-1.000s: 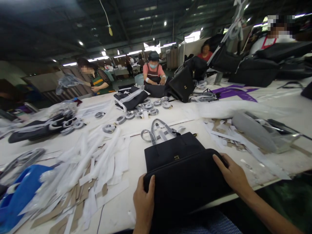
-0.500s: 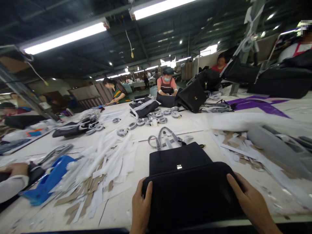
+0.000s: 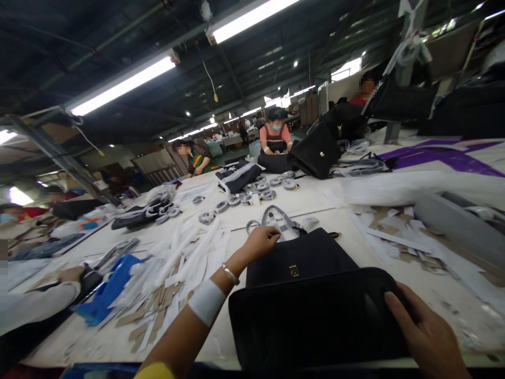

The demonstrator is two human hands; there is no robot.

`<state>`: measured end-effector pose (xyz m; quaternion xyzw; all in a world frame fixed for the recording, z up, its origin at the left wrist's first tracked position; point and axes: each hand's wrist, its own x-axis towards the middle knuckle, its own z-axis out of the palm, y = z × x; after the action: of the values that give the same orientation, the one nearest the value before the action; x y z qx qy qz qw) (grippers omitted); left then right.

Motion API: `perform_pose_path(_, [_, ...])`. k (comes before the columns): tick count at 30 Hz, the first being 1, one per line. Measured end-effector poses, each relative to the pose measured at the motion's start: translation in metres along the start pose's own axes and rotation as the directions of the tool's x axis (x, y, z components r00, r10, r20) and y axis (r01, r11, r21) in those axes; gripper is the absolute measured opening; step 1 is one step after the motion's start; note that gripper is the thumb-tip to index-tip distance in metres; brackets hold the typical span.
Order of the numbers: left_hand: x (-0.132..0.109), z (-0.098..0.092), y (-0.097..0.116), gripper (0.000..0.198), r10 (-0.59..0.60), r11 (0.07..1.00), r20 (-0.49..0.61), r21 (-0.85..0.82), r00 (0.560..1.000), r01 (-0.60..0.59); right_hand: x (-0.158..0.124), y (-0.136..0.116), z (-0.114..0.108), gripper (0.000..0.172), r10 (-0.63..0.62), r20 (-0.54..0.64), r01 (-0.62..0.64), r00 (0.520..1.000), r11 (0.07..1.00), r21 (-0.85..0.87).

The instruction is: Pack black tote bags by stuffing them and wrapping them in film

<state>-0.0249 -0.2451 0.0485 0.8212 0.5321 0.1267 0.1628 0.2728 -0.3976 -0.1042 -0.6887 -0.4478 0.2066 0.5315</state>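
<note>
A black handbag (image 3: 315, 310) with a small gold clasp (image 3: 294, 270) lies on the white table (image 3: 276, 200) right in front of me. My right hand (image 3: 424, 329) grips its near right edge, fingers curled over the black material. My left hand (image 3: 261, 241) is stretched forward past the bag's far left corner, fingers curled down at the grey wrapped strap (image 3: 276, 218) lying behind the bag. Whether it holds the strap I cannot tell. A bracelet and a white band sit on my left forearm.
White paper strips and cardboard scraps (image 3: 173, 273) litter the table to the left. Rolled grey straps (image 3: 252, 192) and more black bags (image 3: 315, 152) lie further back. A co-worker's hand (image 3: 71, 273) rests beside a blue object (image 3: 108, 289). Other people work across the table.
My left hand has let go of the bag's near left edge and reached forward to the grey strap behind it. The camera has tilted up. My right hand stays on the bag.
</note>
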Motion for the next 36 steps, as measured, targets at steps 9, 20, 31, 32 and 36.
perform_pose_path(9, [0.048, 0.047, -0.044, 0.029, -0.239, 0.95, 0.021, 0.215, 0.971, 0.229, -0.005, 0.007, 0.0, 0.033, -0.045, -0.049, 0.047, 0.998, 0.998, 0.035])
perform_pose_path(20, [0.084, 0.062, -0.06, 0.033, -0.392, 0.918, 0.022, 0.075, 0.92, 0.39, 0.0, 0.019, 0.01, 0.034, -0.057, -0.062, 0.062, 0.996, 0.995, 0.078])
perform_pose_path(31, [0.062, 0.063, -0.05, 0.035, -0.175, 0.796, 0.027, -0.585, 0.984, 0.157, 0.011, -0.001, -0.013, 0.039, -0.123, 0.132, 0.117, 0.984, 0.992, 0.051])
perform_pose_path(32, [0.058, 0.061, -0.049, 0.038, -0.136, 0.765, 0.013, -0.634, 0.991, 0.113, 0.011, -0.007, -0.021, 0.043, -0.158, 0.153, 0.156, 0.976, 0.987, 0.025])
perform_pose_path(36, [0.048, 0.059, -0.051, 0.039, -0.011, 0.652, -0.041, -0.758, 0.999, -0.023, 0.015, -0.058, -0.055, 0.049, -0.23, 0.063, 0.235, 0.971, 0.968, -0.089])
